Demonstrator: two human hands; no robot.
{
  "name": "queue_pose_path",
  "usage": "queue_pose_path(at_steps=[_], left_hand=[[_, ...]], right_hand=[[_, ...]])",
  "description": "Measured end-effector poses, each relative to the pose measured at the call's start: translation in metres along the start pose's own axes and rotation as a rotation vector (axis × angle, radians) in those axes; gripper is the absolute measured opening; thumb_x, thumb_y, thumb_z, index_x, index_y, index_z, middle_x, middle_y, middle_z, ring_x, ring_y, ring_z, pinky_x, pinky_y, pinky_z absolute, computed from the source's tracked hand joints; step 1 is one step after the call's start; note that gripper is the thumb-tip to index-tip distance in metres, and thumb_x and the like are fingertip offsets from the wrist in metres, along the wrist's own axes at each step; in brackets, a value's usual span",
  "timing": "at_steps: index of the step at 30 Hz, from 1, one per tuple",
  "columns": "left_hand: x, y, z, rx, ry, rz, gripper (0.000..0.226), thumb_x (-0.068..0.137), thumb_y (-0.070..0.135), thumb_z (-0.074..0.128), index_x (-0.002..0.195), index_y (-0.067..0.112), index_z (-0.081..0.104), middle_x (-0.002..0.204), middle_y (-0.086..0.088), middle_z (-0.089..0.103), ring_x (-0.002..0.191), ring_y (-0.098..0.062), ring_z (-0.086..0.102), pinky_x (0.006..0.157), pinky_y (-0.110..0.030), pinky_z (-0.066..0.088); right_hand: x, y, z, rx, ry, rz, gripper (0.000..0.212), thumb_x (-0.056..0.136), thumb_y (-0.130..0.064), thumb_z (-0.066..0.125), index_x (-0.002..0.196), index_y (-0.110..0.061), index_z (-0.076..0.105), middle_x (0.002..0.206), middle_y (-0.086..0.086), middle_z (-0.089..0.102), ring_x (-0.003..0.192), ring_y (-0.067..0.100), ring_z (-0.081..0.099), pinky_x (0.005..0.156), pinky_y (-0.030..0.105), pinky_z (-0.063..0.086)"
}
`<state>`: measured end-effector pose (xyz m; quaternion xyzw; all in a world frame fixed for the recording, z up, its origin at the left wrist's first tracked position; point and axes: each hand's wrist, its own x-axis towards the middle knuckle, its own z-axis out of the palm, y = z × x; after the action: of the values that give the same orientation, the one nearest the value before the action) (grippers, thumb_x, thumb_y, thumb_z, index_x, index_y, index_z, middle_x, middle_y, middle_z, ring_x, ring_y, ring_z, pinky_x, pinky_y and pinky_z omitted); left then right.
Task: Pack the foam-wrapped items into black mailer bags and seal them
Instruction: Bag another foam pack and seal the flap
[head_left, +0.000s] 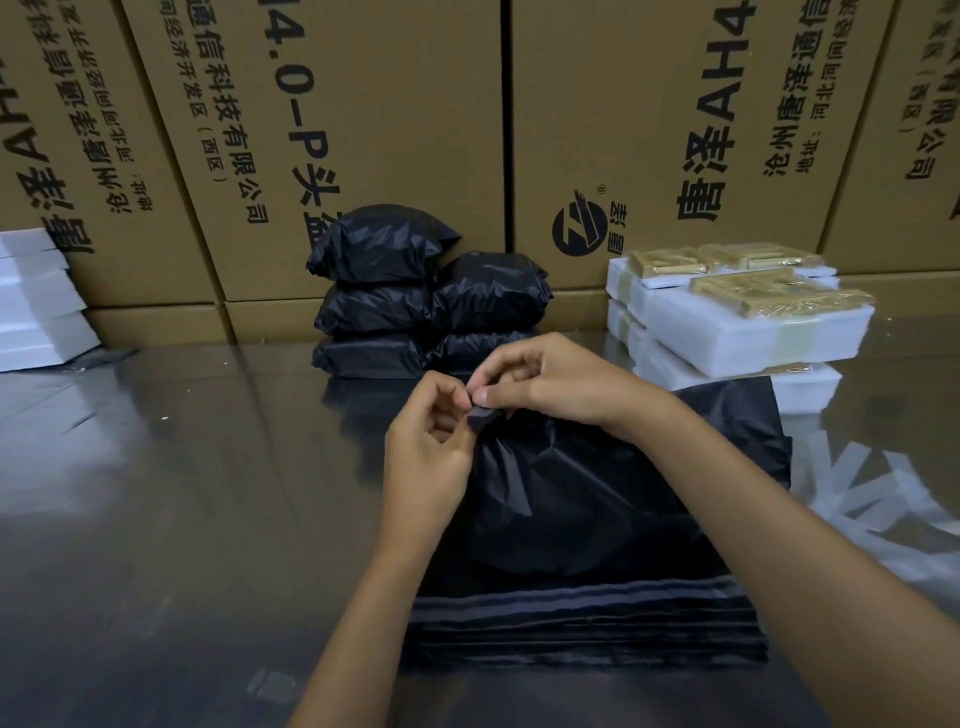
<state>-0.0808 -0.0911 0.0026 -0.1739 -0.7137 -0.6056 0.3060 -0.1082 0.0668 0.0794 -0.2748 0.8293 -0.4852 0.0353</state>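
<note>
White foam sheets (36, 306) far left of the filled black mailer bag (582, 488), left hand (431, 441) and right hand (550, 384) pinching its gathered far-pointing mouth, bag atop flat mailer stack (582, 623) mid-bench, sealed bags (415, 296) behind, foam-wrapped items (737, 317) right, glossy dark bench (182, 493), cardboard cartons (363, 130) as backdrop.

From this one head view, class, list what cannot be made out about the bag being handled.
- Contents of the black mailer bag: hidden by its opaque plastic.
- The grey strip pinched between left hand and right hand: mostly covered by fingers.
- Number of bags in the flat stack: edges too thin to count.
</note>
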Motion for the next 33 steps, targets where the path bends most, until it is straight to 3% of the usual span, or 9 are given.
queue_pose_path(at_steps=[2,4,7,10,15,19,21,27,33], left_hand=[[-0.001,-0.001,0.001,0.082,0.044,0.013,0.038,0.089,0.003,0.066,0.081,0.033,0.045,0.077,0.017,0.052,0.067,-0.004,0.049,0.064,-0.018,0.044],[-0.002,-0.001,0.002,0.118,0.082,0.016,0.039,0.088,0.007,0.068,0.084,0.034,0.041,0.077,0.019,0.051,0.066,-0.002,0.05,0.062,-0.014,0.044],[-0.002,-0.001,0.003,0.106,0.1,0.014,0.038,0.087,0.014,0.071,0.084,0.035,0.04,0.076,0.018,0.052,0.064,-0.002,0.051,0.061,-0.013,0.045],[-0.002,-0.002,0.003,0.106,0.096,0.01,0.037,0.086,0.012,0.071,0.084,0.033,0.042,0.076,0.018,0.053,0.064,-0.002,0.051,0.061,-0.014,0.045],[0.001,-0.001,0.001,0.001,0.062,-0.063,0.032,0.086,0.006,0.072,0.088,0.026,0.048,0.074,0.017,0.056,0.065,-0.001,0.052,0.063,-0.014,0.046],[0.003,-0.003,-0.001,-0.172,0.043,-0.18,0.022,0.086,0.0,0.07,0.094,0.015,0.056,0.072,0.001,0.06,0.067,-0.005,0.057,0.064,-0.014,0.048],[0.003,-0.004,-0.001,-0.252,0.04,-0.251,0.018,0.086,0.004,0.071,0.094,0.014,0.059,0.07,0.0,0.061,0.067,-0.007,0.057,0.064,-0.015,0.047],[0.003,-0.006,-0.001,-0.366,0.047,-0.363,0.012,0.088,0.009,0.071,0.092,0.017,0.062,0.069,0.0,0.062,0.063,-0.005,0.057,0.058,-0.014,0.045],[0.004,-0.006,0.002,-0.328,0.076,-0.414,0.015,0.086,0.015,0.074,0.099,0.016,0.066,0.072,0.0,0.064,0.067,-0.007,0.058,0.066,-0.022,0.043]], right_hand=[[-0.001,-0.001,-0.003,-0.042,-0.074,0.012,0.014,0.092,-0.011,0.07,0.103,-0.008,0.077,0.079,-0.003,0.074,0.076,0.002,0.065,0.075,0.01,0.048],[-0.002,-0.001,-0.005,-0.076,-0.102,0.012,0.014,0.093,-0.012,0.068,0.104,-0.01,0.077,0.069,-0.011,0.07,0.07,-0.004,0.062,0.07,0.005,0.045],[-0.003,-0.002,-0.006,-0.126,-0.089,-0.006,0.013,0.093,-0.013,0.069,0.102,-0.012,0.078,0.078,0.001,0.071,0.073,0.002,0.06,0.068,0.006,0.044],[-0.004,-0.002,-0.003,-0.153,-0.055,-0.076,0.011,0.091,-0.011,0.07,0.101,-0.011,0.077,0.094,0.017,0.073,0.08,0.013,0.061,0.075,0.016,0.047],[-0.003,-0.002,0.001,-0.225,-0.022,-0.147,0.009,0.09,-0.012,0.071,0.097,-0.014,0.076,0.093,0.016,0.071,0.086,0.028,0.064,0.082,0.035,0.051],[-0.001,-0.001,0.004,-0.28,0.002,-0.177,0.008,0.091,-0.016,0.071,0.093,-0.019,0.077,0.081,-0.01,0.065,0.07,-0.001,0.055,0.068,0.016,0.043],[0.001,-0.001,0.005,-0.304,0.011,-0.179,0.007,0.091,-0.017,0.071,0.092,-0.02,0.077,0.078,-0.013,0.062,0.067,-0.004,0.052,0.067,0.014,0.041],[0.004,-0.002,0.013,-0.364,0.117,-0.207,0.006,0.09,-0.02,0.07,0.089,-0.022,0.075,0.085,-0.012,0.063,0.071,-0.001,0.054,0.067,0.016,0.042],[0.012,0.004,0.022,-0.408,0.291,-0.17,0.007,0.092,-0.023,0.062,0.088,-0.026,0.066,0.082,-0.011,0.064,0.069,0.007,0.054,0.068,0.036,0.049]])
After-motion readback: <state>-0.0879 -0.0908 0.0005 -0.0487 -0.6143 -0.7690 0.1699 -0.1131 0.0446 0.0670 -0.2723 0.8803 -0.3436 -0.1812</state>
